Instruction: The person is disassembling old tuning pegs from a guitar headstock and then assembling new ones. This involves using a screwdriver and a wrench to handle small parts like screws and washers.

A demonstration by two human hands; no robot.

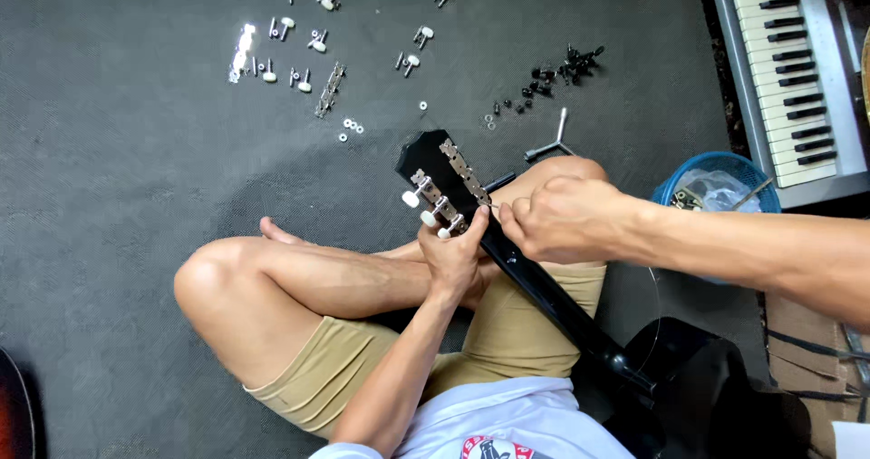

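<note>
Hands at a black guitar headstock, tuner parts spread on the mat

Centre frame, the left hand (453, 258) is clamped around the guitar neck (544, 287) just under the headstock (435, 155), steadying it; the right hand (557, 219) is pinched together at the tuner plate (464, 171). Keeping the neck braced on the knee looks wise. What the right fingertips pinch is hidden. Loose tuners (299, 38) lie upper left, black screws (553, 69) upper centre, too small to count. The keyboard (788, 69) is cut off at right.
</note>
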